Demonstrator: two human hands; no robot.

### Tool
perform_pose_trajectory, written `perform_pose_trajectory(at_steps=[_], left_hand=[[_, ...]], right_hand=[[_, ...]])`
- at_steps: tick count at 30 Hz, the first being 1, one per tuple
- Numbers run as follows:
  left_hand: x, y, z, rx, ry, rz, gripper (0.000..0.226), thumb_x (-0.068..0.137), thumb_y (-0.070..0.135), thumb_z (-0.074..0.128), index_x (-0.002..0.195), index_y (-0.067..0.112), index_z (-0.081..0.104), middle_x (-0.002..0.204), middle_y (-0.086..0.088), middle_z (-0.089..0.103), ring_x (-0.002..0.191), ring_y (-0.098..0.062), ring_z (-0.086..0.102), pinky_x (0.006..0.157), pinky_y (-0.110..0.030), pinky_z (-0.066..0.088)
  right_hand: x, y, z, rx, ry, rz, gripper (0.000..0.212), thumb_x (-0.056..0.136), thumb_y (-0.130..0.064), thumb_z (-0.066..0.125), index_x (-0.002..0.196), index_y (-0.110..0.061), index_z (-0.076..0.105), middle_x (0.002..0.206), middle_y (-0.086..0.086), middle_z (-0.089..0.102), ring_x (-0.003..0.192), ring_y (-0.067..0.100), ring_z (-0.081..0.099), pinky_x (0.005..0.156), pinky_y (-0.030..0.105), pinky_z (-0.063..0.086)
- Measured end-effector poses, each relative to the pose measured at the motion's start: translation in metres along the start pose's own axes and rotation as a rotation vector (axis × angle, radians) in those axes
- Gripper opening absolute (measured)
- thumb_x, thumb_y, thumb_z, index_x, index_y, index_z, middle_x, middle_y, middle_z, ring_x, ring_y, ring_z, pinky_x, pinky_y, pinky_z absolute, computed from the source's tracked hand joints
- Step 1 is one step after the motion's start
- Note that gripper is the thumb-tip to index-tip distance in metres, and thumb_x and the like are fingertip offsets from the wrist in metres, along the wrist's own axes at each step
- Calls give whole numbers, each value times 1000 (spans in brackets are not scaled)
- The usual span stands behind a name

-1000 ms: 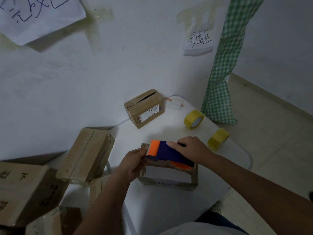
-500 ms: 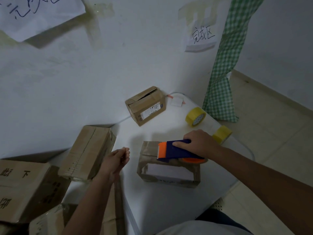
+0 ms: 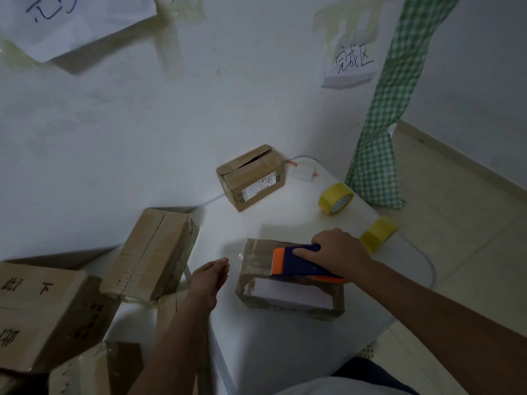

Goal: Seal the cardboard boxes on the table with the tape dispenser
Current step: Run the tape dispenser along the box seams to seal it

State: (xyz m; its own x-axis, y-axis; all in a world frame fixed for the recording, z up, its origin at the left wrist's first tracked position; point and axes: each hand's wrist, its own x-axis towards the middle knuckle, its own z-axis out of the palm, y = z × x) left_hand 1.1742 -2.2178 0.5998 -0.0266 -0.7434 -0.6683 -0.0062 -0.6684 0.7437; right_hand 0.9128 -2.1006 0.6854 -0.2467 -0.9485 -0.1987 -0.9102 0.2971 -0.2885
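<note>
1. The wall (image 3: 119, 132) is the biggest thing here. It is white and a bit dirty, and it has strips of old shiny tape on it.
2. The floor (image 3: 467, 252) on the right has pale square tiles.
3. The table (image 3: 285, 346) is white and smooth, with round corners. It stands against the wall.
4. A green and white checked cloth (image 3: 382, 124) hangs down at the right, beside the table's far corner.
5. Big brown cardboard boxes (image 3: 42, 306) are piled at the left, off the table. One has dark writing on its side. A long box (image 3: 154, 252) leans on top of them, wrapped in clear shiny tape.
6. A large white paper (image 3: 71, 21) with handwriting is taped high on the wall. A small paper note (image 3: 352, 67) with writing hangs farther right.
7. The box being sealed (image 3: 288, 297) sits on the table near the front. It is brown cardboard with a white label on its side and shiny tape over its top.
8. Another small cardboard box (image 3: 252, 178) sits near the wall. Its top flaps are a little open, and it has a sticker.
9. The tape dispenser (image 3: 299, 265) is dark blue with an orange end. It lies on top of the box being sealed.
10. The right hand (image 3: 338, 252) is wrapped around the dispenser, with one finger stretched along its side.
11. The left hand (image 3: 208, 280) holds nothing. Its fingers are straight and close together, just left of that box and not touching it.
12. Two yellow tape rolls (image 3: 336, 198) sit near the table's right edge.
</note>
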Motion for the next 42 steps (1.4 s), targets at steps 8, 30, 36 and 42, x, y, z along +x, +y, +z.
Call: perform_pose_trajectory(at_steps=[8, 30, 36, 42], left_hand=[[3, -30, 17, 189, -112, -28, 18, 96, 15, 61, 103, 2, 71, 90, -17, 74, 83, -29, 68, 72, -36, 54], [-47, -7, 47, 768, -186, 291, 49, 105, 49, 22, 124, 18, 55, 114, -5, 61, 102, -19, 55, 92, -34, 42], [-30, -11, 50, 753, -212, 270, 58, 103, 55, 24, 140, 15, 43, 132, -10, 56, 110, -22, 53, 93, -34, 40], [-27, -18, 53, 839, -135, 399, 46, 105, 45, 31, 131, 13, 50, 106, -1, 57, 95, -18, 53, 83, -29, 37]], right_hand=[[0, -3, 3, -22, -14, 29, 56, 86, -72, 42, 74, -20, 57, 66, -5, 48, 68, 15, 53, 53, 27, 33], [1, -8, 0, -43, -38, 32, 58, 87, -72, 42, 63, -19, 45, 65, -2, 47, 65, 16, 51, 49, 26, 29], [2, -9, -1, -69, -78, 34, 59, 87, -73, 41, 64, -19, 45, 66, -1, 48, 63, 16, 49, 51, 28, 34], [5, -12, -8, -71, -155, 40, 61, 86, -72, 43, 61, -17, 41, 62, 0, 45, 55, 14, 43, 49, 28, 31]])
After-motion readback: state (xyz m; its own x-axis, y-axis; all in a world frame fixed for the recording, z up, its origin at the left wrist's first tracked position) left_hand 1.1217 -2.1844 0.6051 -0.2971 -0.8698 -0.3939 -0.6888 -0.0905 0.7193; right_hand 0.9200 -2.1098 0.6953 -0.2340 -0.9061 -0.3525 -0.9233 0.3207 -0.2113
